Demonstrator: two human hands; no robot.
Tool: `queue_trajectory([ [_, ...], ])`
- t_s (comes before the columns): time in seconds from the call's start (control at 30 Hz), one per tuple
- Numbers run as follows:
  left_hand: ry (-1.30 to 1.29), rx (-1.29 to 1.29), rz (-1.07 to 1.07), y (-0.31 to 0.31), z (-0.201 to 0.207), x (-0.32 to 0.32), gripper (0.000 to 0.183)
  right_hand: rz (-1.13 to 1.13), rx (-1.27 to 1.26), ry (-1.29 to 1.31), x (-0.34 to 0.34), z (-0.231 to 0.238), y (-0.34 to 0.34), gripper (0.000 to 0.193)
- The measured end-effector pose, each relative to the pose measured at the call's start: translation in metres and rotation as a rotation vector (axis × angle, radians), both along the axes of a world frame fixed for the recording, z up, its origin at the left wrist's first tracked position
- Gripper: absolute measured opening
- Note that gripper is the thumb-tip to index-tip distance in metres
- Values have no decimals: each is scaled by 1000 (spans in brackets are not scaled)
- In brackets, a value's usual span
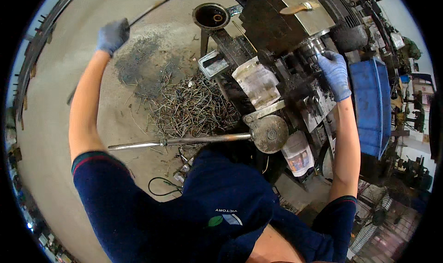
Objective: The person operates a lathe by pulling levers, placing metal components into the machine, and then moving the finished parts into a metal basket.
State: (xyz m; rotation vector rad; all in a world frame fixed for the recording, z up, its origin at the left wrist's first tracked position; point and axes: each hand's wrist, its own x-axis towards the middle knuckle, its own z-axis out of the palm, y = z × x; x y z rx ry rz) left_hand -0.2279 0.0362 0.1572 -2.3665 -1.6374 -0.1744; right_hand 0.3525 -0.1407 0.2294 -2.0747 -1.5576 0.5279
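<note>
My left hand (113,36), in a blue-grey glove, is raised at the upper left and closed around a long, thin dark rod (159,5). The rod runs up and right out of view; a dark length behind my forearm seems to be its other end. My right hand (334,75), also gloved, reaches to the machine (288,28) at the upper right. Its fingertips touch a shiny round metal spindle part (314,45); the fingers are partly hidden, so their grip is unclear. A metal lever bar (207,139) with a round disc (270,134) lies across in front of my body.
Thin metal scraps (191,106) are heaped on the floor. A round oily pan (211,17) and a small grey box (213,64) stand beside the machine. A brush (297,7) lies on its top. A blue crate (371,106) and a fan (378,215) are on the right.
</note>
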Motion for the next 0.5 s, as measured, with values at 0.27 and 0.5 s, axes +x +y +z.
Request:
queue_trajectory([
  [0.27,103,-64,278,44,14,3,20,-47,26,-134,-12,7,-2,31],
  [0.5,-811,16,-126,13,-5,66,32,78,409,-293,-42,46,-55,25],
])
